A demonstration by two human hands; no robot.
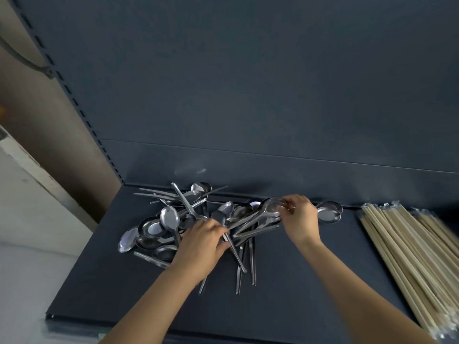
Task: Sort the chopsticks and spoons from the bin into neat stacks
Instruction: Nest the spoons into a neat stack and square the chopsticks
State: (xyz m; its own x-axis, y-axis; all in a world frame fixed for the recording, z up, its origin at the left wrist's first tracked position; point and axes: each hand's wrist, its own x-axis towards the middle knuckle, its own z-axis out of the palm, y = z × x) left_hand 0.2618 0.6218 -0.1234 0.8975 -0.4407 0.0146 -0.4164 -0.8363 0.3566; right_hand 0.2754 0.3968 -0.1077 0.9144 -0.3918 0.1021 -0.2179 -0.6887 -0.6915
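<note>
A loose heap of steel spoons [171, 219] lies on the dark shelf [310, 281], bowls and handles crossing every way. My left hand [203, 240] lies over the heap's middle, fingers curled round a few spoon handles [237, 256]. My right hand [299, 217] is at the heap's right end and pinches the bowl of a nested stack of spoons [269, 207]. Behind that hand, by the back wall, sit two more spoon bowls [329, 212]. Wrapped wooden chopsticks [407, 252] lie in a neat stack on the shelf's right side.
The shelf's dark back panel [248, 95] rises right behind the heap. A slotted upright [82, 112] runs along the left edge, with a pale wall and floor beyond. Bare shelf shows between the spoons and the chopsticks and along the front edge [111, 324].
</note>
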